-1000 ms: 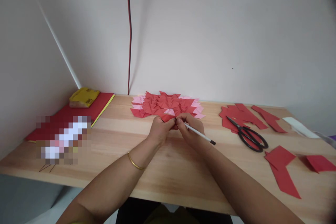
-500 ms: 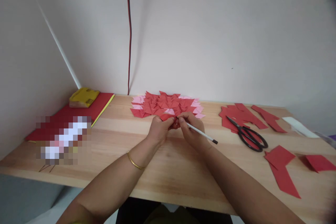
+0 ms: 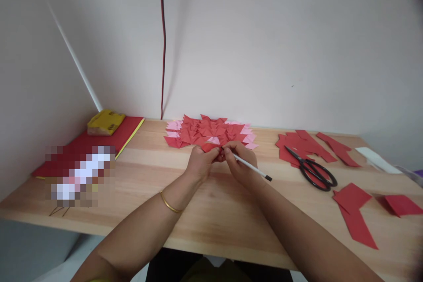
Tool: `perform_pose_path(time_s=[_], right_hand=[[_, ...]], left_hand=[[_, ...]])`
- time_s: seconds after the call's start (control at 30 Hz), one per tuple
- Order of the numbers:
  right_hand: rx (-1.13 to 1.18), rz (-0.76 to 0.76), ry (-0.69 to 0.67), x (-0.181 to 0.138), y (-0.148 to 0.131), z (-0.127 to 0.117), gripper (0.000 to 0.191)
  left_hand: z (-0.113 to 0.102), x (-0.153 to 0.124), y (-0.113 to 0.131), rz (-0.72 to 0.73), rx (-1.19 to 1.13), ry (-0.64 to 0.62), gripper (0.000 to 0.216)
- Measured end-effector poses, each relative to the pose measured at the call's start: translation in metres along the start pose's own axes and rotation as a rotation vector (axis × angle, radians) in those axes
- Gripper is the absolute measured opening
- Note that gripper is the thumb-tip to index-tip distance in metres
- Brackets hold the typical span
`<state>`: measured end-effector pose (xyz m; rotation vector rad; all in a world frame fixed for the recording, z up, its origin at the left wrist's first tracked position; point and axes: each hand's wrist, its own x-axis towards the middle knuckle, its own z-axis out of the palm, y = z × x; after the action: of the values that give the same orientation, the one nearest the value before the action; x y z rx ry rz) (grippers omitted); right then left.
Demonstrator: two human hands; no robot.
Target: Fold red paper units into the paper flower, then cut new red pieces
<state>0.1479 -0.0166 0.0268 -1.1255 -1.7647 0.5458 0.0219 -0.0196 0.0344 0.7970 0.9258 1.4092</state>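
Observation:
My left hand [image 3: 201, 161] is closed on a small red paper piece [image 3: 209, 146], pinched between thumb and fingers. In my right hand [image 3: 242, 157] is a slim white pencil [image 3: 253, 167] with a black end; its other end meets the red paper, though the fingers hide the exact contact. Both hands are close together above the table. Just beyond them lies a spread of folded red and pink paper pieces [image 3: 211, 128], set in overlapping rows near the wall.
Black-handled scissors [image 3: 315, 175] rest on red paper scraps [image 3: 306, 143] to the right. More red paper [image 3: 357, 216] lies nearer the front right. On the left, a yellow packet [image 3: 106, 122] sits on a red sheet stack [image 3: 76, 145], partly covered by a pixelated patch. A cable [image 3: 162, 44] hangs down the wall.
The pencil's black end has shifted very slightly left and up. Both hands keep nearly the same place and grip.

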Motion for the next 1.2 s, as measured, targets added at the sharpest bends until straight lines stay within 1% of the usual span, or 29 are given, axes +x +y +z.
perform_pose_path(time_s=[0.33, 0.53, 0.73, 0.87, 0.97, 1.07, 1.2], right_hand=[[0.038, -0.007, -0.008, 0.0, -0.001, 0.0, 0.01], [-0.013, -0.016, -0.007, 0.0, 0.0, 0.0, 0.011], [0.02, -0.015, -0.011, 0.001, 0.0, -0.001, 0.011], [0.025, -0.012, -0.028, 0.0, 0.001, -0.001, 0.011], [0.022, -0.01, -0.013, -0.002, 0.001, 0.0, 0.012], [-0.039, -0.022, 0.02, 0.001, 0.005, -0.004, 0.014], [-0.289, -0.134, 0.084, 0.016, 0.022, -0.024, 0.014]], left_hand=[[-0.001, 0.001, -0.001, 0.017, 0.008, -0.016, 0.017], [0.0, 0.001, 0.0, 0.012, 0.012, -0.006, 0.015], [-0.001, 0.001, 0.0, 0.032, 0.023, -0.03, 0.016], [-0.002, 0.002, -0.001, 0.035, 0.039, -0.056, 0.013], [-0.004, 0.004, -0.003, 0.029, 0.045, -0.047, 0.012], [-0.007, 0.009, -0.006, 0.026, 0.081, 0.007, 0.011], [-0.014, 0.016, -0.012, 0.052, 0.108, 0.078, 0.016]])
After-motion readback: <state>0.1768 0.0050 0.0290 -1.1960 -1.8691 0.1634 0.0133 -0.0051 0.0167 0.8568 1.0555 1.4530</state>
